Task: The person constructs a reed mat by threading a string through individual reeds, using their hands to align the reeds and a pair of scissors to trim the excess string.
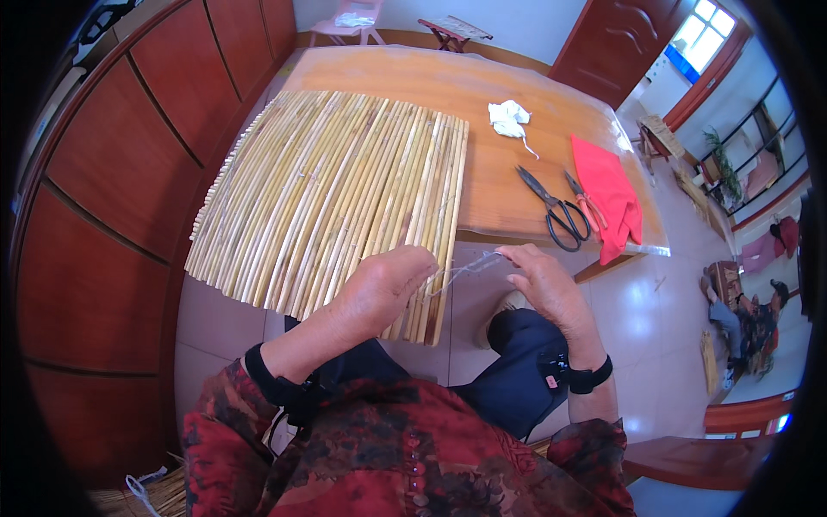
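A mat of pale yellow reed stalks [345, 189] lies partly on the wooden table, its near end hanging out over my lap. My left hand [388, 284] is closed at the near right edge of the mat, its fingertips mostly turned away. From there a thin, clear-white thread [469, 267] runs across to my right hand [543, 283], which pinches it between thumb and fingers, off the mat. Fine ties of thread cross the stalks in rows.
Black-handled scissors [558, 211], red-handled pliers [586, 200], a red cloth [607, 194] and a bunched white cloth [510, 119] lie on the table [500, 198]. Brown cabinets [112, 172] line the left. Another person [754, 323] sits at the far right.
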A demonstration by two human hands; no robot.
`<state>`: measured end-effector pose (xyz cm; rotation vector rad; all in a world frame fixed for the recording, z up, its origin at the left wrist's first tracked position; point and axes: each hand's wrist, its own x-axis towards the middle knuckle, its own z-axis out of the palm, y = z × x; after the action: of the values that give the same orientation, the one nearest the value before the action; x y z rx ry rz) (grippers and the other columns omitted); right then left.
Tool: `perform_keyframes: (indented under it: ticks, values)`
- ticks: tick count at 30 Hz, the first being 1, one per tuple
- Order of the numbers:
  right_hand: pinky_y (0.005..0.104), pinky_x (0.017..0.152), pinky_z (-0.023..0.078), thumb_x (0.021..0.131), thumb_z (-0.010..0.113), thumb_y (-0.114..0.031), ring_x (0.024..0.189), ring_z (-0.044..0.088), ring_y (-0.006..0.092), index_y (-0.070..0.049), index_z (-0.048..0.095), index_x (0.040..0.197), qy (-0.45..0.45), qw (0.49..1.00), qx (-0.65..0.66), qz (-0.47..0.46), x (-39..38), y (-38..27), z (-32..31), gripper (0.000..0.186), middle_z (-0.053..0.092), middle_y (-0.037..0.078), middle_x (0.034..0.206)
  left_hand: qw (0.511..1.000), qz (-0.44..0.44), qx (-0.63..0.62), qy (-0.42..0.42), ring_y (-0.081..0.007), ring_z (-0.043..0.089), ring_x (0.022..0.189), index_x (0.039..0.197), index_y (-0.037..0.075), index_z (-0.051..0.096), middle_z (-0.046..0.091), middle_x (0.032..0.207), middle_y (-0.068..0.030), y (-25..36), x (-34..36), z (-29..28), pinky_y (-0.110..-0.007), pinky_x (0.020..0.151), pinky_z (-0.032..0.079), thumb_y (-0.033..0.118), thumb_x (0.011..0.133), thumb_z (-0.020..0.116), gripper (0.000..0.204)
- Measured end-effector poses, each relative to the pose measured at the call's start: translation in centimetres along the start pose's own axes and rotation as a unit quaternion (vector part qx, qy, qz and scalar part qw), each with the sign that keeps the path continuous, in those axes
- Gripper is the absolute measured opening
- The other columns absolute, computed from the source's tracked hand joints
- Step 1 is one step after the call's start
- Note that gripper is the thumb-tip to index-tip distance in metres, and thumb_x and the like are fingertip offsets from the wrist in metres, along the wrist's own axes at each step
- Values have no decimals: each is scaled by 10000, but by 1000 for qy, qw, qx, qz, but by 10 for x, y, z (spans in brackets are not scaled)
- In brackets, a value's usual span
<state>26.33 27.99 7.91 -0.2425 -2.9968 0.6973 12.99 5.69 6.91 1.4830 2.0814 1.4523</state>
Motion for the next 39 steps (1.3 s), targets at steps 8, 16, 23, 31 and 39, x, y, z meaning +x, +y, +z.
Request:
perform_keyframes:
  ticks: [8,16,23,31,39]
  values:
    - [365,722,462,802,520,1,815,580,349,-37,562,1030,201,976,71,-48,10,-48,-30,234,588,151,920,980,158,113,50,-244,554,589,872,18,575,506,662,-109,37,33,-19,-312,503,435,9,767,594,108]
    - [298,773,437,851,510,-46,957,543,202,-28,531,1034,121,931,261,-223,27,-88,29,185,567,119,964,928,344,137,47,-198,530,534,912,29,593,487,637,-70,75,56,-22,-294,448,426,1,679,601,235]
    - [330,743,453,823,578,-134,911,579,233,-36,571,990,-103,946,246,-184,57,-64,65,195,598,143,919,970,231,71,-18,-195,560,594,960,27,592,526,671,-56,46,52,-21,-290,518,454,-3,724,603,237]
    - [285,692,465,870,558,-175,734,595,157,-6,604,872,-108,863,485,-93,52,-57,75,175,625,71,771,997,-37,22,-59,-296,335,1265,1319,12,325,372,1341,-177,-20,-17,-22,-382,1041,266,193,774,644,657]
    - [308,674,465,923,459,-249,688,564,188,-30,572,878,175,721,636,-212,42,-42,-15,250,591,100,783,973,-41,194,-123,-327,242,1312,1341,11,256,313,1366,-190,-38,-43,-1,-445,1076,161,278,699,721,836]
